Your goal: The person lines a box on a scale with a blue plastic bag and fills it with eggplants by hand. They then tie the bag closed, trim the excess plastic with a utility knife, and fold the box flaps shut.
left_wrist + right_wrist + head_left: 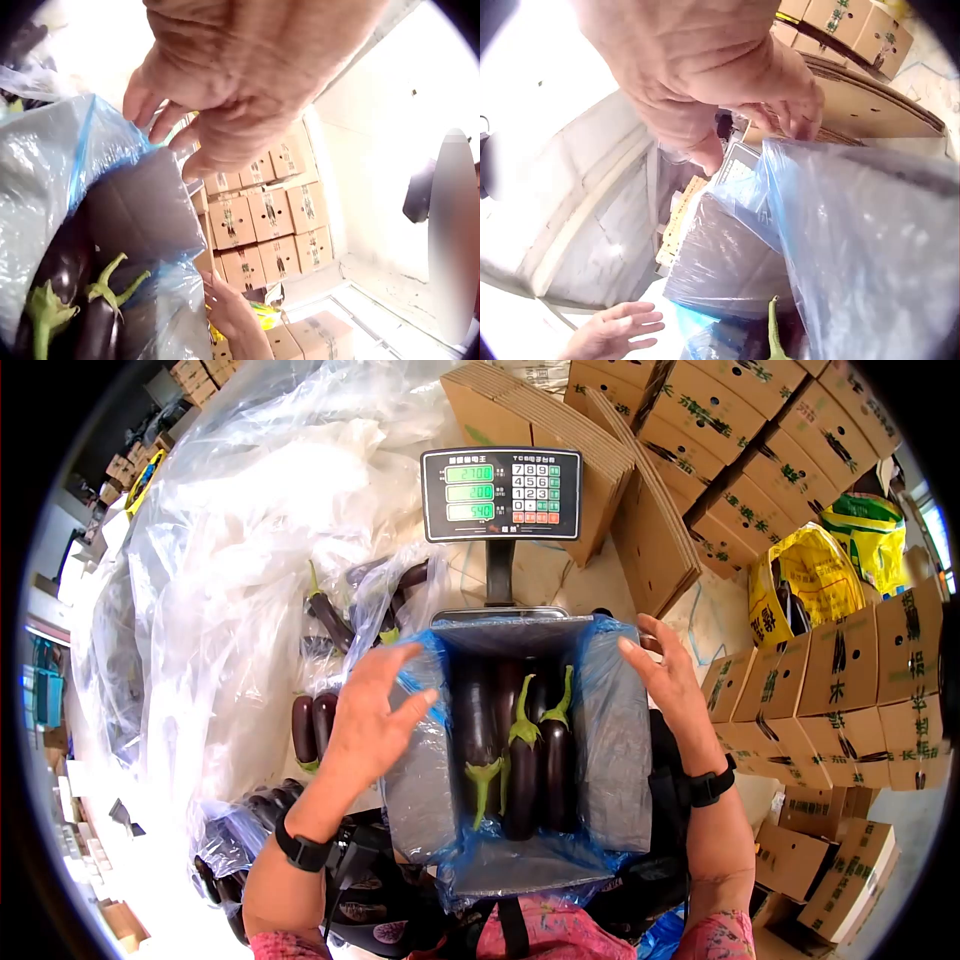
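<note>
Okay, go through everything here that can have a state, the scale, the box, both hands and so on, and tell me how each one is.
scale: on, display lit with digits.
box: open, flaps up, lined with blue plastic, on the scale.
eggplants: lying side by side inside the box.
left hand: open, fingers spread at the left flap.
right hand: open, at the right flap.
flat cartons: folded flat, leaning.
stacked boxes: closed.
</note>
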`<action>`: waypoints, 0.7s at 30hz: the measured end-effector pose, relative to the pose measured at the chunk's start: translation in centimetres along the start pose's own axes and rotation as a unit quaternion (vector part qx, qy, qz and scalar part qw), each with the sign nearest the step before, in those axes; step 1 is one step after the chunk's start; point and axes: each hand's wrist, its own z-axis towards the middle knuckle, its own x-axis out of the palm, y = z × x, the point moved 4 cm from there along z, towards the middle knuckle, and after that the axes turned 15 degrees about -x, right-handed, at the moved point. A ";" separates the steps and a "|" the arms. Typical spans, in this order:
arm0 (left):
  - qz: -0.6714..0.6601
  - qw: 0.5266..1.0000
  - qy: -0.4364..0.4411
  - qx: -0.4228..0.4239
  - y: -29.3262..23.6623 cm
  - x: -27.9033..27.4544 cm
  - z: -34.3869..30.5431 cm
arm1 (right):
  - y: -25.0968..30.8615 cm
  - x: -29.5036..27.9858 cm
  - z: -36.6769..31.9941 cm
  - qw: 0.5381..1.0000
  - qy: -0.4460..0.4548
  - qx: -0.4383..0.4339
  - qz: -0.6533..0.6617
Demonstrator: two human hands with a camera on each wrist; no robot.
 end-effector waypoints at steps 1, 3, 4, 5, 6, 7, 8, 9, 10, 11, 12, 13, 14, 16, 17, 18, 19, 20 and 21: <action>0.016 0.999 -0.030 0.010 0.8 -0.2 1.1 | -0.1 0.2 0.8 1.000 0.008 0.016 0.010; 0.047 0.995 -0.085 0.029 3.2 0.6 3.2 | -0.6 0.6 1.7 0.999 0.030 0.033 -0.006; 0.074 0.993 -0.089 0.025 4.3 1.2 3.9 | -0.8 0.7 2.1 0.998 0.044 0.032 -0.030; 0.087 0.991 -0.097 0.028 4.6 1.6 4.3 | -1.0 0.9 2.4 0.996 0.058 0.032 -0.054; 0.100 0.989 -0.104 0.031 4.7 1.9 4.7 | -1.3 1.1 2.7 0.996 0.073 0.051 -0.008; 0.114 0.987 -0.107 0.032 4.9 2.3 4.9 | -1.8 1.2 2.8 0.992 0.089 0.074 0.039; 0.109 0.991 -0.073 0.019 5.5 2.9 5.4 | -2.2 1.5 2.7 0.986 0.106 0.099 0.086; 0.104 0.994 -0.040 0.005 6.1 3.4 6.3 | -2.2 1.2 2.9 0.993 0.078 0.074 0.057; 0.099 0.995 -0.006 -0.010 6.6 3.9 6.8 | -2.2 0.9 3.2 0.997 0.051 0.049 0.027; 0.066 0.997 -0.029 -0.009 6.3 3.8 6.8 | -2.0 0.7 3.2 0.999 0.024 0.025 -0.002; 0.034 0.998 -0.054 -0.005 5.3 3.5 6.9 | -1.3 0.7 3.2 1.000 -0.008 0.008 0.008; 0.002 0.997 -0.081 0.001 4.5 3.2 6.9 | -0.3 0.8 3.0 0.999 -0.016 -0.018 -0.021; -0.010 0.996 -0.092 0.006 4.0 3.0 6.8 | 0.9 0.9 2.9 0.997 -0.025 -0.045 -0.051; 0.009 0.995 -0.093 0.038 2.7 2.5 6.2 | 2.4 1.0 2.3 0.971 -0.040 -0.195 -0.129; 0.017 0.994 -0.095 0.055 2.1 2.2 5.9 | 3.0 1.0 2.1 0.953 -0.041 -0.262 -0.147; 0.018 0.993 -0.107 0.044 1.8 2.0 5.6 | 3.9 1.0 1.8 0.929 -0.042 -0.328 -0.165; 0.010 0.995 -0.094 0.032 1.6 1.6 5.2 | 4.8 0.9 1.4 0.900 -0.045 -0.393 -0.183; 0.003 0.996 -0.081 0.022 1.3 1.1 4.9 | 4.8 0.7 1.2 0.924 -0.043 -0.348 -0.155; -0.006 0.998 -0.068 0.012 0.9 0.6 4.6 | 4.9 0.4 0.9 0.944 -0.042 -0.302 -0.127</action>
